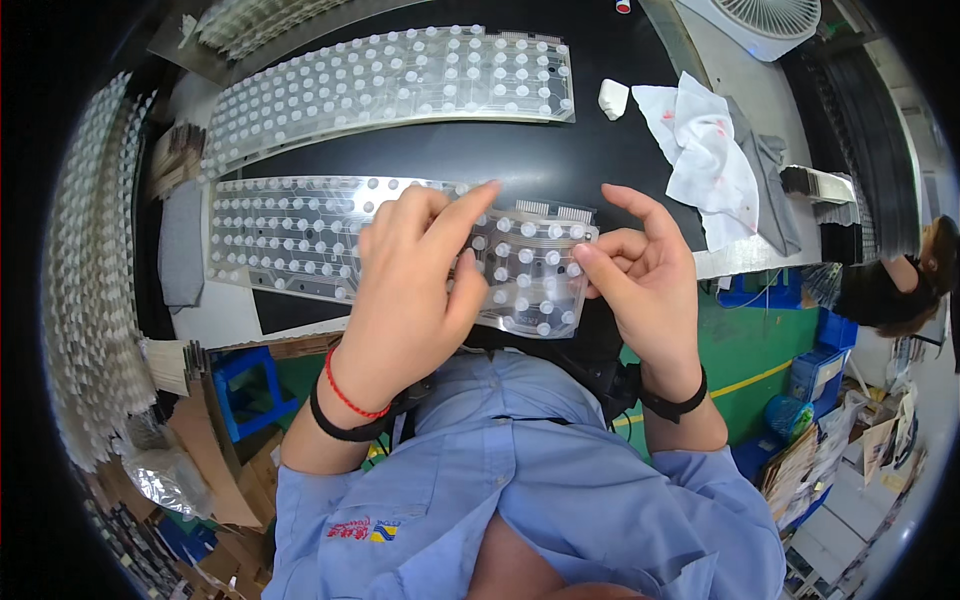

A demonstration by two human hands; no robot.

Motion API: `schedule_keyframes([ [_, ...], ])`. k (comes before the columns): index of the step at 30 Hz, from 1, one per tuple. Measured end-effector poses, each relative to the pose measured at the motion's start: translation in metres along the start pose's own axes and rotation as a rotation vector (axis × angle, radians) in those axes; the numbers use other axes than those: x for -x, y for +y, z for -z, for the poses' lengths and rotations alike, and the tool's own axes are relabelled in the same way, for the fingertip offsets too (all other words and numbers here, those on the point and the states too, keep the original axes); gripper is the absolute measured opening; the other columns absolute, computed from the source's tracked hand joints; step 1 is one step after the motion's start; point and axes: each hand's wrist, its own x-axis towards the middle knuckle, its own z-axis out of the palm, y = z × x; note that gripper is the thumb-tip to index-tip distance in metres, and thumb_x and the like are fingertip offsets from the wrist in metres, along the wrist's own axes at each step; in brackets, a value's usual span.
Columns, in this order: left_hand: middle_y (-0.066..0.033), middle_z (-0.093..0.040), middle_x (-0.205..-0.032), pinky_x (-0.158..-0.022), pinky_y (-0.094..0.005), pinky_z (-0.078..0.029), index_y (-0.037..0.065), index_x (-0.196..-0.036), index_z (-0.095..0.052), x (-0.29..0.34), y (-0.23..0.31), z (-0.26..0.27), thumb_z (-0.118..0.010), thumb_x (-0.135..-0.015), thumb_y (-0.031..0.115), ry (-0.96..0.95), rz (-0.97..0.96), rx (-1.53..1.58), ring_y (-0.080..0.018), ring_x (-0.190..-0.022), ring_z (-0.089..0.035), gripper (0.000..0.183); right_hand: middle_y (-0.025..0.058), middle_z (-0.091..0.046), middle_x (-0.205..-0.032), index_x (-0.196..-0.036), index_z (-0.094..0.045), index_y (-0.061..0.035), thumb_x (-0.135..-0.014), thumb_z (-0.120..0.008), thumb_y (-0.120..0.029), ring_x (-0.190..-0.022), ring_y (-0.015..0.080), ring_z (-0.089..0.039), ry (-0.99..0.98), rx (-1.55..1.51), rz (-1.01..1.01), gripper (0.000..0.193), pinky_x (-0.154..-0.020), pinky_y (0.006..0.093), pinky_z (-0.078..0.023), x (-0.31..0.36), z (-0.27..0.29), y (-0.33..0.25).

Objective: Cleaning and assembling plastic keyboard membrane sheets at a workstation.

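A clear keyboard membrane sheet (290, 228) with rows of whitish rubber domes lies in front of me, its right end bending over the table's near edge. At that end my right hand (645, 275) pinches the sheet's edge between thumb and fingers, with the index finger raised. My left hand (415, 275) lies over the middle of the sheet, index finger and thumb stretched apart, and hides part of the domes. A comb-like connector strip (555, 211) sticks up from the sheet's far edge, between my hands.
Behind it lies a stack of similar membrane sheets (390, 85) on the black mat (540, 150). White cloths (705, 150) and a small white lump (613, 99) are at the right. A fan (765, 20) stands far right. Tall sheet stacks (95, 280) line the left; another person (895, 285) is at right.
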Motion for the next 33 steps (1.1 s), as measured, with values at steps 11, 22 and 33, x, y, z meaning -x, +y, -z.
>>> schedule_keyframes([
  [11, -0.0141, -0.050, -0.102, -0.085, -0.0377, -0.043, 0.005, -0.101, -0.060, -0.009, -0.012, -0.013, -0.053, -0.077, -0.008, 0.056, 0.038, 0.367, -0.0312, -0.095, -0.050, 0.028, 0.0049, -0.068, -0.097, -0.145, -0.043, 0.0027, -0.099, -0.068, -0.013, -0.077, 0.0086, -0.063, -0.056, 0.222, 0.006, 0.055, -0.067, 0.0224, -0.052, -0.020, 0.024, -0.027],
  [22, -0.0098, -0.052, -0.105, -0.077, -0.0284, -0.046, 0.002, -0.103, -0.059, -0.006, -0.025, -0.010, -0.055, -0.083, -0.012, 0.030, 0.035, 0.460, -0.0208, -0.089, -0.054, 0.025, 0.0175, -0.070, -0.107, -0.124, -0.068, -0.0052, -0.088, -0.075, -0.018, -0.101, 0.0363, -0.066, -0.154, 1.385, 0.457, 0.038, -0.090, 0.0445, -0.052, -0.149, 0.058, -0.060],
  [33, -0.0095, -0.049, -0.104, -0.080, -0.0265, -0.042, 0.003, -0.101, -0.059, 0.001, -0.026, -0.010, -0.058, -0.083, -0.008, -0.082, 0.031, 0.553, -0.0175, -0.090, -0.050, 0.021, -0.0018, -0.065, -0.090, -0.125, -0.065, -0.0025, -0.090, -0.072, -0.004, -0.072, -0.0007, -0.051, -0.049, 0.488, 0.215, 0.035, -0.062, 0.0164, -0.040, -0.061, 0.041, -0.045],
])
